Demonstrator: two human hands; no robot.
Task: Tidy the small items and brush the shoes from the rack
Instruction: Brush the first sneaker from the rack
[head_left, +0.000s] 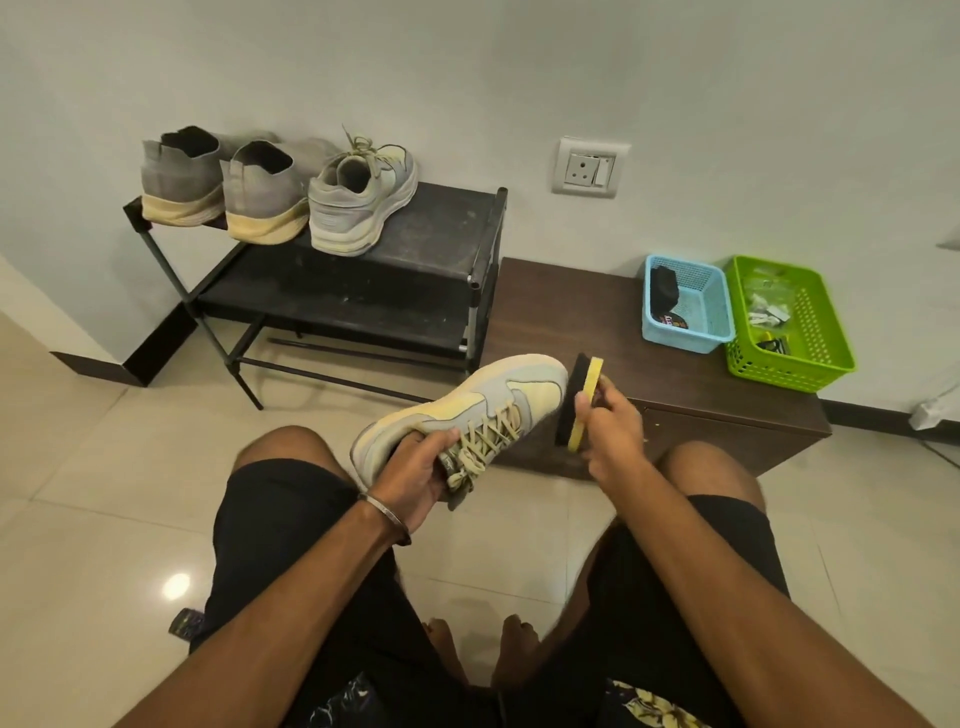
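soft indoor light, floor (104, 493) glare, wide-angle distortion

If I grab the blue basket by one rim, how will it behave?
The blue basket is probably light and slightly flexible, since its walls are thin plastic mesh. Its dark contents sit toward one end, so it may tilt that way. On the smooth wooden bench it would likely slide easily.

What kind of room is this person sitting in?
Probably a home entryway or hallway: a black shoe rack with sneakers stands against the wall beside a low wooden bench, on a glossy tiled floor.
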